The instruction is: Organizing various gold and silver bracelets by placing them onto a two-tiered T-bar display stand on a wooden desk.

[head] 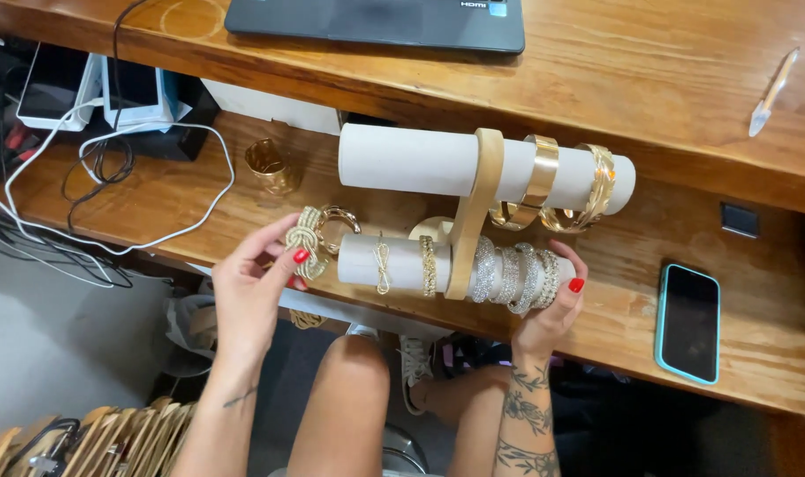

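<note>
The left hand (pixel 259 281) pinches a knotted gold bracelet (pixel 305 240) at the lower roll's (pixel 367 261) open end. The right hand (pixel 554 305) grips the roll's far end, steadying the stand (pixel 473 208) near the bench's (pixel 685 97) front edge.

Gold knotted bracelet (pixel 306 240) held at lower cream roll's (pixel 393 262) left end.

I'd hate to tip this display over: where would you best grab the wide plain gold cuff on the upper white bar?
Pinch the wide plain gold cuff across its flat band and come from the upper white bar's open right end; the wooden upright blocks the left, and a textured gold bangle sits between.
</note>
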